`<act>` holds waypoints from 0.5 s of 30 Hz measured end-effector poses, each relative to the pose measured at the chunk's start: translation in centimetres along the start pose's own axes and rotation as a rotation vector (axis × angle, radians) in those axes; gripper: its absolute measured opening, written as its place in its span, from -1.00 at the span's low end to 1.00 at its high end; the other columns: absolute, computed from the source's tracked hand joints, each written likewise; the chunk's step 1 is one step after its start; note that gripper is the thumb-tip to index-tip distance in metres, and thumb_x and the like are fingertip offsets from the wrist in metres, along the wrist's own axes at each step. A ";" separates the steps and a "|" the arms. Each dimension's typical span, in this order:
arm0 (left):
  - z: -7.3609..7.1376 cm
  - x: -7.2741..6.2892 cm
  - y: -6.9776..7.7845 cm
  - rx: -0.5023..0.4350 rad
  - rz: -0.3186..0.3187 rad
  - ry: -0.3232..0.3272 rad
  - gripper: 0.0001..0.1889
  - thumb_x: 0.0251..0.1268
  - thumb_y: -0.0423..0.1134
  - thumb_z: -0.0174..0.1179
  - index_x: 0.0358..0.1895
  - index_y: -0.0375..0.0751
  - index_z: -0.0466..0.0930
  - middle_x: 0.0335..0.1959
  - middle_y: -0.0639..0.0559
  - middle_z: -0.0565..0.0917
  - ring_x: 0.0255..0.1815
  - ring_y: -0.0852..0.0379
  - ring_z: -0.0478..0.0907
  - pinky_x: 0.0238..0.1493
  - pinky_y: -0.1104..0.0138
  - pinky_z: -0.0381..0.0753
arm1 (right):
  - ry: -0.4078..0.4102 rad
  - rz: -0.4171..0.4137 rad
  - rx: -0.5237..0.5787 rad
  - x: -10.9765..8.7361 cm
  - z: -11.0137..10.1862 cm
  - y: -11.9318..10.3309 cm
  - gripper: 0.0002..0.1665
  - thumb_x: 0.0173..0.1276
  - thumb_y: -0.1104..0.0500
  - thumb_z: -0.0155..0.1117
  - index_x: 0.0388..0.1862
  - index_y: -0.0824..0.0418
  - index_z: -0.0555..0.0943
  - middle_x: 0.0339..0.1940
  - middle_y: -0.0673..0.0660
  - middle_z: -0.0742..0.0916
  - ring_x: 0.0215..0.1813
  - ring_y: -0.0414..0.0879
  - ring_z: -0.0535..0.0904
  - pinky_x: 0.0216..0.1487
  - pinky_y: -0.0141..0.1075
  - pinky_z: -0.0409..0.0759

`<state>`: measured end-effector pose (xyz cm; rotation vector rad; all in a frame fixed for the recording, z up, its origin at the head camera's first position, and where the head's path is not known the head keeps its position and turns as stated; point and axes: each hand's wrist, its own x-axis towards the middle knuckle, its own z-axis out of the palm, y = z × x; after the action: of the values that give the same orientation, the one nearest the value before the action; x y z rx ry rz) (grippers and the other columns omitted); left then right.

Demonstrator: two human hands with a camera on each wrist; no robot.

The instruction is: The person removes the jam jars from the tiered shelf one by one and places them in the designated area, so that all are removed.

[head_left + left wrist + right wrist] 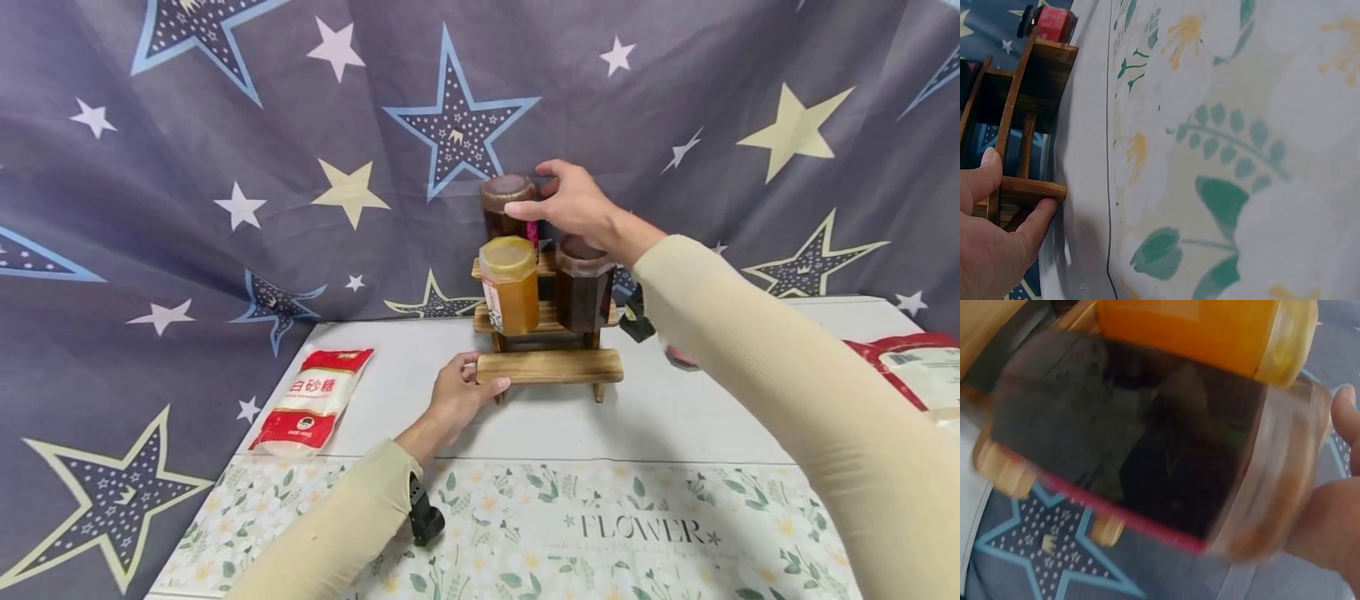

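Wooden rack (550, 367) | left hand (453, 393) pinching it | right hand (576, 202) raised, spread near rear jar (498, 215)

Wooden rack (550, 367), glossy dark jar (1135, 437), perhaps plastic

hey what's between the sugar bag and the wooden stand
The head view shows the left hand between them, gripping the wooden stand by its lowest step; between hand and sugar bag, just white tabletop.
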<state>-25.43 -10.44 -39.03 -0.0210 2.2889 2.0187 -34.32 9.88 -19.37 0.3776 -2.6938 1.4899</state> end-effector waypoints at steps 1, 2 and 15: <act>0.0 0.0 -0.1 0.000 0.002 -0.002 -0.36 0.14 -0.45 0.35 0.29 -0.37 0.28 0.05 -0.33 0.57 -0.09 -0.03 0.61 -0.02 0.14 0.70 | 0.001 -0.009 0.009 0.2 0.3 -0.2 0.00 0.21 -0.08 0.42 0.49 0.20 0.15 0.30 0.25 0.46 0.21 0.04 0.43 0.26 -0.15 0.49; -0.1 0.0 -0.1 -0.003 0.004 -0.005 -0.36 0.13 -0.45 0.35 0.29 -0.38 0.28 0.05 -0.33 0.57 -0.09 -0.03 0.61 -0.02 0.13 0.70 | 0.004 -0.016 0.017 0.3 0.7 -0.4 -0.01 0.20 -0.06 0.43 0.47 0.22 0.17 0.27 0.25 0.49 0.16 0.03 0.45 0.22 -0.18 0.50; -0.5 -0.1 -0.3 0.002 -0.003 -0.009 -0.36 0.12 -0.47 0.36 0.28 -0.35 0.29 0.04 -0.30 0.58 -0.09 -0.05 0.61 -0.04 0.17 0.71 | 0.053 0.053 -0.088 1.1 3.1 -1.9 -0.03 0.15 -0.08 0.46 0.42 0.18 0.20 0.26 0.17 0.48 0.18 0.01 0.44 0.19 -0.22 0.52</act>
<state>-25.30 -10.99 -39.25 -0.0149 2.2849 2.0108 -34.65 6.08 -19.27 0.2616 -2.7367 1.3673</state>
